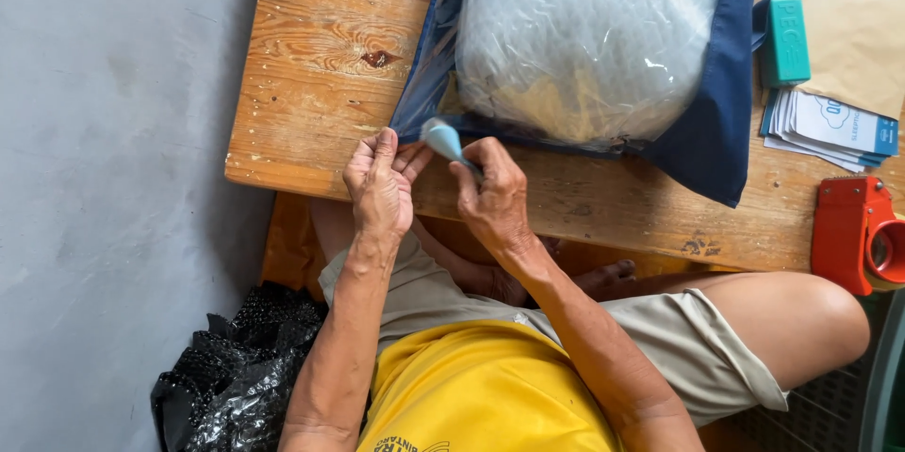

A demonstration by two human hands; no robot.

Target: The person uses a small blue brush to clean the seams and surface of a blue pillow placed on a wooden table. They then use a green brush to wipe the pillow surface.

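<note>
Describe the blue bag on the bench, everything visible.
The bag is navy fabric with a clear plastic front, lying flat on the wooden bench. A bulky pale filling, wrapped in crinkled plastic, swells it. A dark strap loops at its upper right; its top runs out of view. Its near edge faces the person, where the left hand pinches the corner and the right hand holds a small light-blue tool against it.
</note>
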